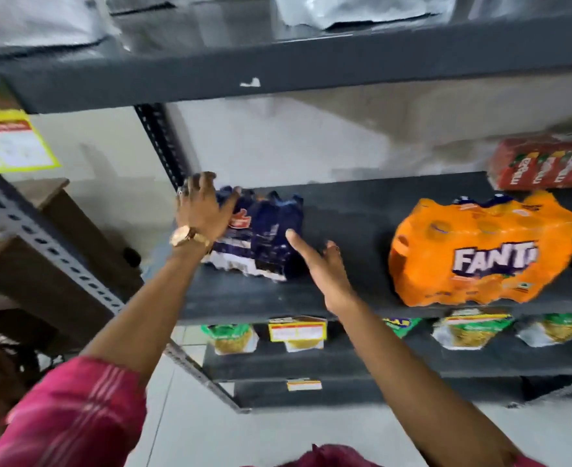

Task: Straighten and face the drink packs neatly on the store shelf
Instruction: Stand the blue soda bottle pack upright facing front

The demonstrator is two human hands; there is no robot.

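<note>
Blue drink pack near shelf's left edge, left hand gripping it, right hand spread.

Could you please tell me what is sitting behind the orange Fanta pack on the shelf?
A red drink pack sits behind and to the right of the orange Fanta pack, against the back wall. The shelf surface directly behind the Fanta pack is covered by it.

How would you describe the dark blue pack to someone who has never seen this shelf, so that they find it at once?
Look at the middle shelf, the black board that also carries the orange Fanta pack. Go to its left end, near the perforated upright post. The blue pack stands there, with the left hand on its left side; it is the only dark navy pack, smaller than the orange one.
</note>
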